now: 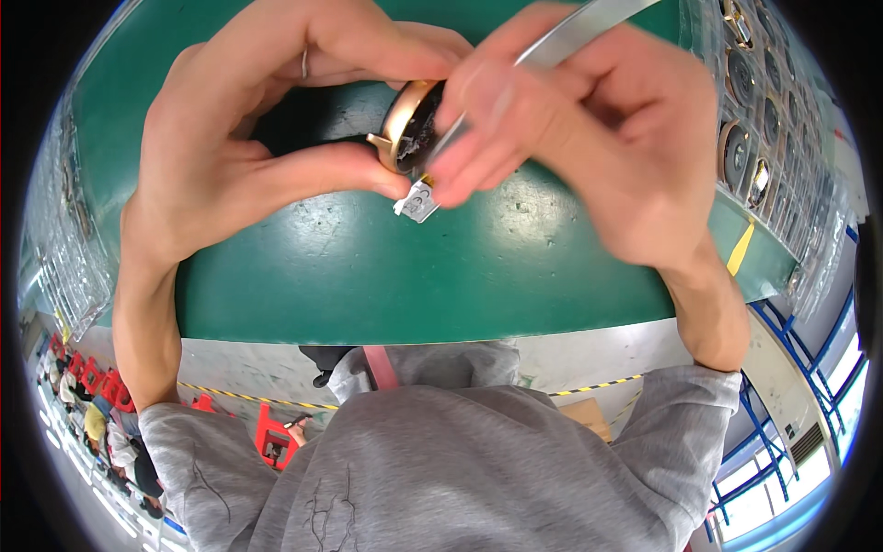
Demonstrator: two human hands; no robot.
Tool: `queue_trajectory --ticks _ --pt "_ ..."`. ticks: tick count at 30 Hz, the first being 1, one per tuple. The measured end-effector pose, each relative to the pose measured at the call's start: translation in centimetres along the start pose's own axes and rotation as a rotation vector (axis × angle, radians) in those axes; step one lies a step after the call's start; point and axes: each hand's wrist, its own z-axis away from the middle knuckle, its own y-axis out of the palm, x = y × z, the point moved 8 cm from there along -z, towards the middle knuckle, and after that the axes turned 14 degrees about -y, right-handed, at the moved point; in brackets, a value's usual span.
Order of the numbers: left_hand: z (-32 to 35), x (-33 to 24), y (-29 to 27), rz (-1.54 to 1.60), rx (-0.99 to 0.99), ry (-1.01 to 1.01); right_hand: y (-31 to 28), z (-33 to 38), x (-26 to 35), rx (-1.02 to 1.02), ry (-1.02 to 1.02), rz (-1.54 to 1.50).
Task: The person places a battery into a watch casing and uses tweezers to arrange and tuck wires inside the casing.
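Observation:
Between its thumb and fingers, my left hand (221,147) grips a round watch case (401,124) by its gold-coloured rim, tilted on edge above the table. The dark inside of the case faces right. My right hand (598,138), somewhat blurred, is closed around silver metal tweezers (579,32). Their tips slant down to the open side of the case, where my right fingers partly cover them. Below the rim hangs a small silver, flat battery-like piece (419,201) with dark print, close to the right fingertips; whether they touch it I cannot tell.
A green tabletop (423,276) lies under both hands. Clear plastic trays with several round watch parts (736,78) stand along the right edge, with a yellow strip (741,247) nearby. More clear trays (69,239) sit at the left. Beyond the table are red stools (271,432) and seated people.

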Motion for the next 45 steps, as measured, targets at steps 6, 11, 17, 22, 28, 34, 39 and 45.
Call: queue_trajectory --ticks 6,11,17,22,28,34,39,45 --pt "-0.3 0.0 0.2 0.025 -0.009 -0.04 -0.2 0.5 0.2 0.038 -0.235 0.265" --pt "-0.4 0.1 0.2 0.041 -0.008 -0.012 -0.1 1.4 -0.1 -0.192 -0.082 0.208" --pt "-0.2 -0.1 0.0 -0.049 -0.019 0.018 -0.8 1.7 0.8 -0.298 0.028 0.33" --pt "-0.8 -0.2 0.4 0.062 -0.018 0.0 -0.6 3.4 -1.2 -0.294 -0.282 0.042" --pt "-0.4 -0.2 0.1 0.004 -0.035 0.02 -1.0 1.3 1.0 -0.289 0.031 0.387" --pt "-0.1 -0.1 0.1 0.0 -0.04 -0.034 -0.5 1.2 1.1 -0.063 -0.338 0.446" --pt "0.1 0.3 0.1 0.008 -0.034 -0.056 -0.6 1.2 1.1 0.023 -0.507 0.43" --pt "0.0 -0.5 0.4 0.045 -0.061 -0.056 0.1 1.2 1.8 0.045 -0.515 0.453"
